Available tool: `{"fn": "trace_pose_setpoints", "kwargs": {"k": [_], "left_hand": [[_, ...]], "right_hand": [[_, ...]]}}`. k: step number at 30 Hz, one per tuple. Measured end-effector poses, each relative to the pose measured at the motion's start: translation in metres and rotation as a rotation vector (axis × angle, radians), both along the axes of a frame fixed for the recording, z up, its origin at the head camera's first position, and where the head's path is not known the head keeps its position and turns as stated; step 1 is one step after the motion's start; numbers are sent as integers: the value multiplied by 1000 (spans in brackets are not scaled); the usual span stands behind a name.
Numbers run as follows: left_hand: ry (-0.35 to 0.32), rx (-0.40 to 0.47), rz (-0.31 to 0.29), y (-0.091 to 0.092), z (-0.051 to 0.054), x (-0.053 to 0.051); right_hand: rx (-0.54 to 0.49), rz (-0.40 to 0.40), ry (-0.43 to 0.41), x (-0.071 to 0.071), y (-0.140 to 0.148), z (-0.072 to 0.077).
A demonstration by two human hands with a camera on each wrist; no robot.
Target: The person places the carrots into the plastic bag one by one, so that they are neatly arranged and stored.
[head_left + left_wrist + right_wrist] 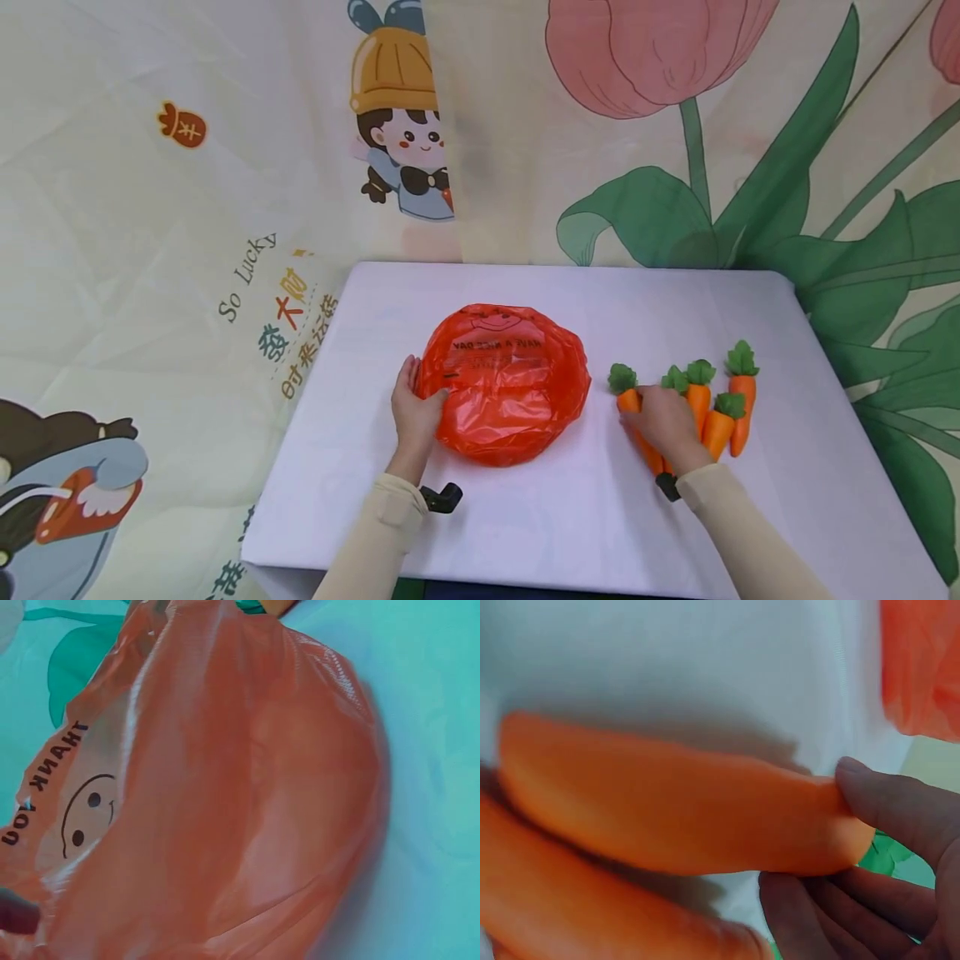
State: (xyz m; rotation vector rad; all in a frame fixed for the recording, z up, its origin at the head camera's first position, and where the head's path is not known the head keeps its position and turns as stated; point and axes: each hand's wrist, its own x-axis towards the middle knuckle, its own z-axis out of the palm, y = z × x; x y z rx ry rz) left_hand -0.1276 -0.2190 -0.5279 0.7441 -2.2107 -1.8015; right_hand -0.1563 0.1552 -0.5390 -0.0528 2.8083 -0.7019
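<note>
A red plastic bag point(510, 392) stands with its mouth spread wide on the table; mirrored print shows through its inner wall. At its left rim my left hand point(415, 421) holds the edge, thumb over the rim and fingers outside. In the left wrist view the bag point(255, 787) fills most of the picture, with one fingertip point(16, 913) at the left edge. My right hand point(666, 421) pinches the leftmost toy carrot point(628, 402) near its leafy top. The right wrist view shows this carrot point(667, 802) between thumb and fingers, beside another carrot point(600, 892).
Several more orange carrots point(742, 408) with green tops lie right of my right hand. The white-covered table point(525, 533) meets a printed cloth backdrop point(495, 167) behind. Black wrist cameras point(442, 498) sit at both wrists, the left one close above the table.
</note>
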Motion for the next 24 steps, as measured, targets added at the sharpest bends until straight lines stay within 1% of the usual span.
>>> {"fn": "trace_pose_setpoints", "kwargs": {"k": [2,3,5,7,9,12,16,18,21,24], "left_hand": [[24,-4,9,2,-2,0],[30,-6,13,2,-3,0],[49,-1,23,3,-5,0],[61,10,35,3,-5,0],[68,24,45,3,-6,-1],[72,30,57,2,-5,-2],[55,40,56,2,-5,-2],[46,51,55,2,-6,-2],[43,64,63,3,-7,-2],[52,75,61,5,-8,-2]], "right_hand": [[-32,-7,-27,1,1,0],[-65,-12,-49,2,2,1],[-137,-21,-91,3,4,7],[-227,-36,-139,3,6,15],[-307,-38,-160,2,8,27],[-395,-29,-171,-1,8,50],[-481,-3,-176,-2,1,83],[-525,28,-165,-1,-7,98],[-619,95,-140,-1,-25,115],[-737,157,-120,-4,-47,123]]}}
